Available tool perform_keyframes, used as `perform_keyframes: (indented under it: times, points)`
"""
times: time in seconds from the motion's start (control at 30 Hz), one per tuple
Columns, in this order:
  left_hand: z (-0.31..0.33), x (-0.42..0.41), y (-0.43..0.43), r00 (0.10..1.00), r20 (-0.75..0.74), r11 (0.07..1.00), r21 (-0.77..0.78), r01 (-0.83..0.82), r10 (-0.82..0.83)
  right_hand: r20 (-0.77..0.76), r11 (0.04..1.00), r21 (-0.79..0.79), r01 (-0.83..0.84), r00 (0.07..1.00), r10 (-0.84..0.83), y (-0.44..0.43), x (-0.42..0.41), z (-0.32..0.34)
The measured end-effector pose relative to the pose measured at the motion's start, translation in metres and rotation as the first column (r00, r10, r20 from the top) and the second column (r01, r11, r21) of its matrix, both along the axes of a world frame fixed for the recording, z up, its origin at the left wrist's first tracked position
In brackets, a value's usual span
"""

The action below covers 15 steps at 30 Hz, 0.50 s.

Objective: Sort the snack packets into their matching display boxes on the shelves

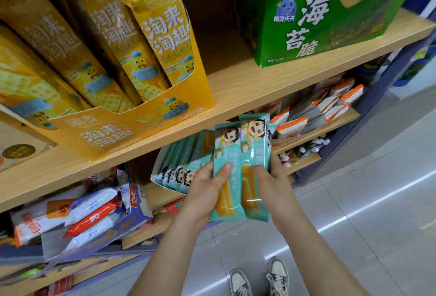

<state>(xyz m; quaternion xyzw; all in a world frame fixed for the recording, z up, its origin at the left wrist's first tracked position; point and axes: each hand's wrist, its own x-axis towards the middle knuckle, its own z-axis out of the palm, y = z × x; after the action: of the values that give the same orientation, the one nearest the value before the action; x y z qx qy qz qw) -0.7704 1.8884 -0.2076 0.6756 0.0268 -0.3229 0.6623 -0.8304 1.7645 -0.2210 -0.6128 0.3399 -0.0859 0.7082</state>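
1. The left hand [205, 191] gripped a teal snack packet [226, 154] upright; its thumb [224, 170] lay across the packet's front near mid-height, and its other fingers were hidden behind the packet.
2. The right hand [276, 189] gripped a second teal packet [256, 144], with the edge of at least one more showing behind it; its thumb pressed the front, and its fingers wrapped round the right edge.
3. The two front packets stood side by side, edges touching or overlapping; they were held off the shelves, just right of the teal display box [157, 165] that held matching packets.
4. On the wooden shelf [236, 83] above stood a yellow cracker display box [151, 128] and a green seaweed-crisp box [295, 43]; orange-and-white packets [292, 125] lay on the lower shelf to the right.
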Motion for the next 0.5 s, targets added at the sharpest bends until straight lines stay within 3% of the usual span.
perform_keyframes:
  times: [0.23,0.33,0.43,0.5]
  points:
    - [-0.007,-0.013,-0.012,0.984,0.173,0.999,0.02,0.029,-0.032,-0.029,0.999,0.03,-0.038,0.999,0.039,0.009,-0.001,0.002]
    - [-0.004,-0.015,-0.019,0.988,0.148,0.999,-0.01,0.052,-0.05,0.014,0.995,0.066,-0.078,0.997,0.077,0.014,-0.002,0.008]
    - [-0.008,-0.015,-0.023,0.98,0.171,0.993,0.074,0.087,-0.099,0.024,0.98,0.033,-0.198,0.98,0.197,0.013,-0.004,0.006]
    - [-0.012,-0.017,-0.022,0.986,0.123,0.99,0.102,0.099,-0.112,0.035,0.951,0.126,-0.283,0.959,0.28,0.001,-0.008,0.007]
